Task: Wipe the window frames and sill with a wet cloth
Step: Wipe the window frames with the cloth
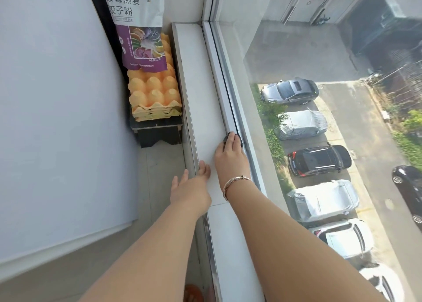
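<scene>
A white window sill [201,91] runs away from me, with the window frame's lower rail [219,73] along its right edge beside the glass. My right hand [230,155], a bangle on its wrist, presses a dark cloth [237,137] onto the rail where sill meets frame; only the cloth's edges show past my fingers. My left hand [191,187] rests on the sill's near left edge with fingers fairly straight and holds nothing.
Left of the sill, stacked orange egg trays [153,91] sit on a dark low stand [159,132], with a purple-and-white flour bag [139,27] on top. A large white appliance side [57,107] fills the left. Parked cars show through the glass [319,96].
</scene>
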A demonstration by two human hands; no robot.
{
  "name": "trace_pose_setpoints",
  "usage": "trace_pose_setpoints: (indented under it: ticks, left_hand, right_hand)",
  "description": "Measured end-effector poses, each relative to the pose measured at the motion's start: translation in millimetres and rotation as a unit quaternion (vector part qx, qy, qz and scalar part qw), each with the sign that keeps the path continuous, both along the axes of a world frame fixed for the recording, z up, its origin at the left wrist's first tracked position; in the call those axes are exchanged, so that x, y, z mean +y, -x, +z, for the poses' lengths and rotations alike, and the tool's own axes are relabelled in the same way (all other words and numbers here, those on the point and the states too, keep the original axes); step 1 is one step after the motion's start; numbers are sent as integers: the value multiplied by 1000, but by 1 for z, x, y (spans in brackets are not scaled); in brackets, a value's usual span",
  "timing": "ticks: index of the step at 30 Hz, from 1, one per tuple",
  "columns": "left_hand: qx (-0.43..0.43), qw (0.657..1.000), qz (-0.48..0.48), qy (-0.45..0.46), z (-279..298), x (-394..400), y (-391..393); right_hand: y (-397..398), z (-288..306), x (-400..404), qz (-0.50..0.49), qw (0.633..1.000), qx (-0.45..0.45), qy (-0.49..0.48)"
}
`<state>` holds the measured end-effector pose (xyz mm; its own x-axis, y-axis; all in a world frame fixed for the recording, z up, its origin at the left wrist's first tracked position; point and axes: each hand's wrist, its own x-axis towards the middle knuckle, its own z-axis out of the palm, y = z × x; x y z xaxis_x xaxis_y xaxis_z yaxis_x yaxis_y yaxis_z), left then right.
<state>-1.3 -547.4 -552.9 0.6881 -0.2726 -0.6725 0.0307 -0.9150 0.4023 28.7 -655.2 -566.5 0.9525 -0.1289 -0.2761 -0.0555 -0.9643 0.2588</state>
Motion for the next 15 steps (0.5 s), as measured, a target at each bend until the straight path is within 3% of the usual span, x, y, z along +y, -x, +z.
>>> trace_pose_setpoints:
  ticks: [3,9,12,15]
  left_hand:
    - [14,998,-37,-42,6,-3,-7]
    - [68,994,-79,-45,1,1,-17]
    - [38,994,-97,-38,-4,3,-18]
    - [4,994,-103,-33,-5,5,-17]
  right_hand:
    - [1,-11,-4,22,999,15,45]
    - [-19,-25,-4,69,992,-76,74]
    - [-41,-18,-4,81,988,-85,105]
    - [-49,-6,-1,87,991,-39,96]
